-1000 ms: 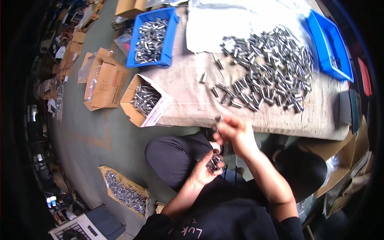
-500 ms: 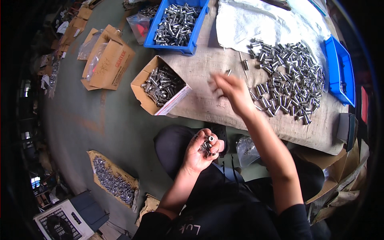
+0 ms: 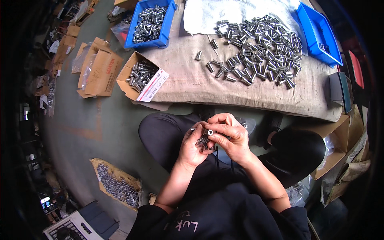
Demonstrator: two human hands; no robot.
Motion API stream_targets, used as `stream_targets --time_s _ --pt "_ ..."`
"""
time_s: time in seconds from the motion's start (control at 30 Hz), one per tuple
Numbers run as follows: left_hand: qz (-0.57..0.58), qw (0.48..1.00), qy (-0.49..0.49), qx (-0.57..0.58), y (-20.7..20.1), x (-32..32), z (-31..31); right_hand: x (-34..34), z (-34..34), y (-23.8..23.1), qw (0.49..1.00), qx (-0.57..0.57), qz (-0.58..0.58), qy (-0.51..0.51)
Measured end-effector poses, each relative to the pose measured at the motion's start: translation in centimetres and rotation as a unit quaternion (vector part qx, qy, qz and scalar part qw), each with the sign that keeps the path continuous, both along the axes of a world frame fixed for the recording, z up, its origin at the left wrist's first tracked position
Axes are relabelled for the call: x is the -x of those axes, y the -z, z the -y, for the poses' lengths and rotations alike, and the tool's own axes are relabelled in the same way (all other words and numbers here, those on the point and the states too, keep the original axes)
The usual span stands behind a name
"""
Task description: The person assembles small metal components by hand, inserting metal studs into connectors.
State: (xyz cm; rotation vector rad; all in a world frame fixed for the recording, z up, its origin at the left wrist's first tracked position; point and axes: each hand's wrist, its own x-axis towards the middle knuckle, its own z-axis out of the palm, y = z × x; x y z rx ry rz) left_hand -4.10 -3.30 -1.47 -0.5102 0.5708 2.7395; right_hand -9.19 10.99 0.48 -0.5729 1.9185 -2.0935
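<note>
My left hand point(image 3: 191, 149) is cupped over my lap, its fingers closed round several small shiny metal fasteners point(image 3: 203, 141). At its thumb a hollow metal sleeve point(image 3: 209, 132) shows its round open end. My right hand point(image 3: 234, 138) meets the left one, with thumb and forefinger pinching that sleeve. Fingers partly hide the pieces in my left palm. Beyond my hands, a wide heap of headed metal fasteners point(image 3: 256, 52) lies loose on the cloth-covered table point(image 3: 180, 86).
A cardboard box of fasteners point(image 3: 127, 76) stands at the table's near left corner, with a blue bin of them point(image 3: 164, 40) behind. Another blue bin point(image 3: 316, 40) is at the right. On the floor lies an opened carton with small metal parts point(image 3: 98, 170); an upright carton point(image 3: 106, 76) stands farther off.
My right hand has come back from over the table to my left hand and now pinches the sleeve. My view has shifted, so the table sits farther up and left.
</note>
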Motion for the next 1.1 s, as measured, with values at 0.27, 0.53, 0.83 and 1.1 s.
stream_targets --time_s 0.27,0.53,0.83,1.1 --pt "0.023 0.994 0.017 0.105 -2.5 -2.2 -2.1 -3.1 -1.3 -0.4 0.99 0.112 0.065 0.048" --pt "0.064 0.989 0.028 0.13 -3.1 -3.4 -3.4 -4.4 -2.1 -0.3 0.992 0.1 0.033 0.073" --pt "0.052 0.991 0.026 0.124 -3.4 -3.2 -3.7 -4.1 -1.8 -0.6 0.991 0.072 -0.037 0.105" --pt "0.123 0.988 0.058 0.076 0.1 -3.8 -1.9 0.1 -0.6 2.4 0.935 0.11 0.314 0.123"
